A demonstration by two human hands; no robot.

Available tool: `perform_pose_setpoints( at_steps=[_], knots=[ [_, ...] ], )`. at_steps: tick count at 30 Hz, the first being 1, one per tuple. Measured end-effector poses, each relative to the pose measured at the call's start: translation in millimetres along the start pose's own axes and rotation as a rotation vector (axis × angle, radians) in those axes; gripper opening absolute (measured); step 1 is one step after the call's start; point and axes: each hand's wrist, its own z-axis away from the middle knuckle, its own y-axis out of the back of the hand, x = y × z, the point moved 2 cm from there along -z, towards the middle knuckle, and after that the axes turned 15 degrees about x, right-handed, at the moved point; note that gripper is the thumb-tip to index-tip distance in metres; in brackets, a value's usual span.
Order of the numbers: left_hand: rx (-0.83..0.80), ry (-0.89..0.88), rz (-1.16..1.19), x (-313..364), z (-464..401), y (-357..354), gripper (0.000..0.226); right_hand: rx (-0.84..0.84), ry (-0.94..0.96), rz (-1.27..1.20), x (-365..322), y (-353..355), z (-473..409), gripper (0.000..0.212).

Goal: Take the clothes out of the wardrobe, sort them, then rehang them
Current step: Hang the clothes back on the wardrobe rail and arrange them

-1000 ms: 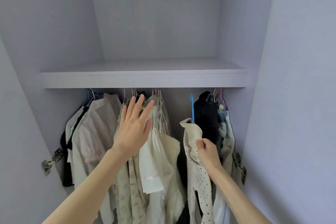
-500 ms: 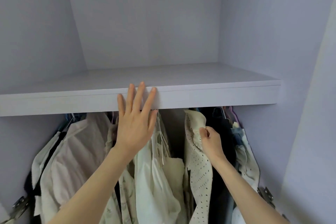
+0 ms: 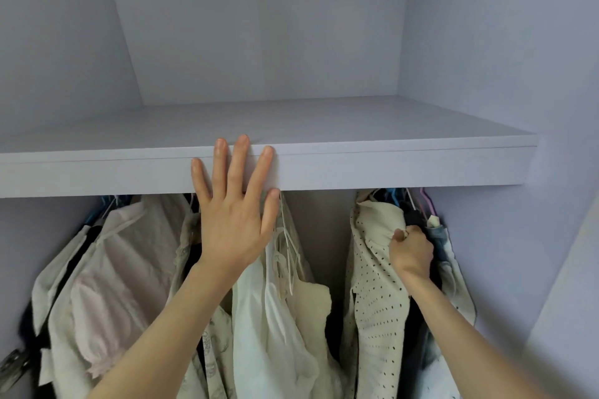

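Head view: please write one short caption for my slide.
Right hand grips the cream perforated garment while the open left hand reaches up before the wardrobe shelf.

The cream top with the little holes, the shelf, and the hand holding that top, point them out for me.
cream perforated top (image 3: 372, 301): head view, on its dotted front panel.
shelf (image 3: 389, 168): head view, on its bare front edge.
right hand (image 3: 411, 251): head view, on the back of the hand gripping the top.

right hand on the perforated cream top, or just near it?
Touching. The head view shows the right hand with its fingers curled round a bunched fold of the perforated cream top near its shoulder.
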Motion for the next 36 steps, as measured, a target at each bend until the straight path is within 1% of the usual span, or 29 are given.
perform_pose_setpoints(
  at_steps=[6, 10, 13, 15, 18, 20, 21, 24, 26, 28, 30, 33, 36],
  knots=[
    [-0.03, 0.015, 0.002, -0.2, -0.6, 2.5, 0.055, 0.035, 0.023, 0.078, -0.5, 11.3, -1.6, 0.024],
    [-0.065, 0.026, 0.006, 2.0, -2.3, 6.7, 0.058, 0.025, 0.101, 0.138, 0.1, 15.9, 2.2, 0.025],
    [-0.089, 0.045, 0.043, 5.1, -3.5, 12.2, 0.062, 0.013, 0.236, 0.233, 2.6, 23.9, 10.7, 0.026],
    [-0.117, 0.067, 0.076, 6.3, 5.4, 18.0, 0.063, 0.033, 0.364, 0.338, 3.9, 29.0, 22.4, 0.029],
    [-0.21, 0.053, 0.09, 5.5, 40.2, 28.8, 0.064, 0.024, 0.573, 0.435, 4.7, 29.7, 46.1, 0.042],
    [-0.287, 0.072, 0.097, -0.7, 69.5, 34.3, 0.064, 0.036, 0.703, 0.435, 5.1, 24.6, 63.4, 0.05],
    [-0.331, 0.1, 0.099, -4.9, 83.2, 37.6, 0.063, 0.019, 0.75, 0.425, 5.3, 20.5, 73.4, 0.05],
    [-0.476, 0.144, 0.068, -17.5, 119.0, 55.6, 0.059, -0.077, 0.839, 0.383, 3.7, 8.8, 106.7, 0.044],
    [-0.565, 0.175, 0.022, -26.5, 139.1, 75.3, 0.058, -0.176, 0.898, 0.333, 0.6, 1.0, 132.1, 0.049],
    [-0.614, 0.226, -0.04, -36.6, 154.6, 98.9, 0.058, -0.255, 0.958, 0.262, -5.7, -4.2, 157.9, 0.05],
    [-0.652, 0.273, -0.126, -45.3, 168.4, 127.1, 0.057, -0.332, 1.011, 0.195, -12.3, -7.8, 184.4, 0.058],
    [-0.727, 0.37, -0.243, -52.5, 191.6, 178.5, 0.056, -0.482, 1.087, 0.089, -20.9, -6.8, 229.4, 0.076],
    [-0.788, 0.469, -0.364, -50.7, 217.4, 242.4, 0.055, -0.656, 1.152, -0.004, -23.1, 0.2, 283.2, 0.082]
  ],
)
